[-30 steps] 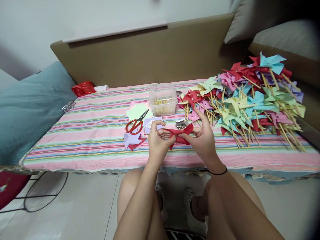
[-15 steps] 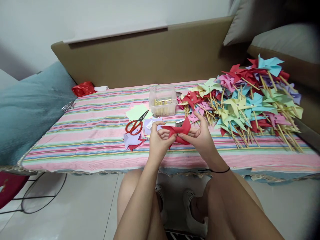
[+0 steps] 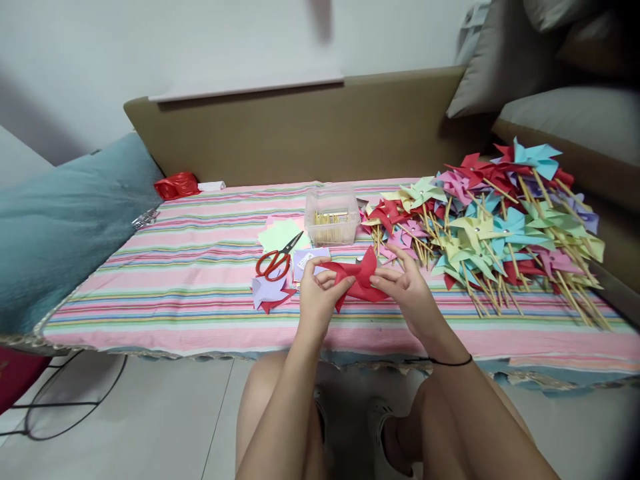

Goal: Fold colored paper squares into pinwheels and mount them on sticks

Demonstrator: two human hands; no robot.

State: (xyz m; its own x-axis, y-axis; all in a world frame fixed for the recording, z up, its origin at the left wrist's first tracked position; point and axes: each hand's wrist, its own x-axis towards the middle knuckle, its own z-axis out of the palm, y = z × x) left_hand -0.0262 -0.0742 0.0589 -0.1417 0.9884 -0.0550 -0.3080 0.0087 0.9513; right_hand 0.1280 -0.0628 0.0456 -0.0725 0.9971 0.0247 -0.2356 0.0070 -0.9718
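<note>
Between my two hands is a red paper pinwheel (image 3: 361,283) with its blades folded in, held just above the striped cloth. My left hand (image 3: 320,291) pinches its left side, thumb near the centre. My right hand (image 3: 401,285) has thumb and fingers on the right blade. No stick shows on this pinwheel. Left of my left hand lie red-handled scissors (image 3: 278,259), over a purple cut paper piece (image 3: 269,291) with red paper under it. Behind my hands stands a clear plastic box (image 3: 333,233) of short thin sticks. A small dark-and-silver object behind the pinwheel is mostly hidden.
Many finished paper pinwheels (image 3: 500,233) on sticks are heaped at the right. Pale green paper sheets (image 3: 280,235) lie left of the box. A red plastic bag (image 3: 177,186) sits at the back left by a blue cushion (image 3: 75,220). The striped cloth (image 3: 190,293) covers the seat.
My right thumb has moved from the pinwheel's centre out to its right blade. My left hand keeps its pinch. The whole view has shifted slightly, so things appear lower.
</note>
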